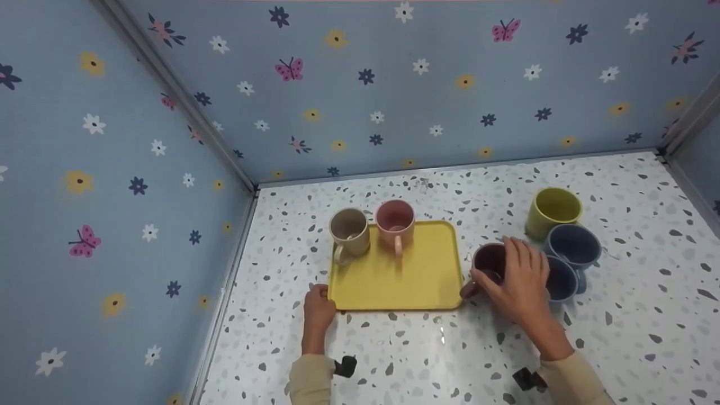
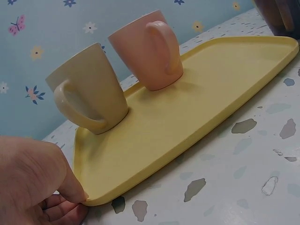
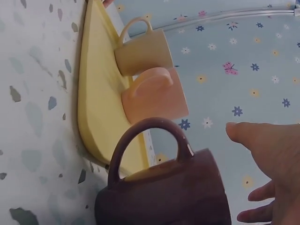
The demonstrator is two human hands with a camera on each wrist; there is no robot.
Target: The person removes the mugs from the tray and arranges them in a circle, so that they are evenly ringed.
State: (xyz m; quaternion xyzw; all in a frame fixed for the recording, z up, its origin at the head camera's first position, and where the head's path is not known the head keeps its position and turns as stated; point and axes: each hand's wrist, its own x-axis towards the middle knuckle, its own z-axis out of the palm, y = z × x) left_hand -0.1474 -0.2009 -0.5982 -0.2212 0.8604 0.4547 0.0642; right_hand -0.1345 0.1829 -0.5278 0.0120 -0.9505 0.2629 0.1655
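My left hand (image 1: 319, 309) grips the near left corner of a yellow tray (image 1: 422, 284); the left wrist view shows the thumb at its rim and the fingers curled below. Upright at the tray's far left stand a beige mug (image 1: 355, 242) and a pink mug (image 1: 395, 219), their handles toward me. Just right of the tray, a dark maroon mug (image 3: 164, 197) stands on the table, handle pointing to the tray. Over its rim hovers my right hand (image 1: 523, 281), thumb and fingers spread; the right wrist view shows a gap between them and the mug.
To the right of my right hand stand a yellow-green mug (image 1: 548, 216) and two blue mugs (image 1: 574, 247), close together. The right hand partly hides the nearer blue mug. Flower-patterned panels (image 1: 422, 101) border the speckled table (image 1: 394, 360) at the back and left.
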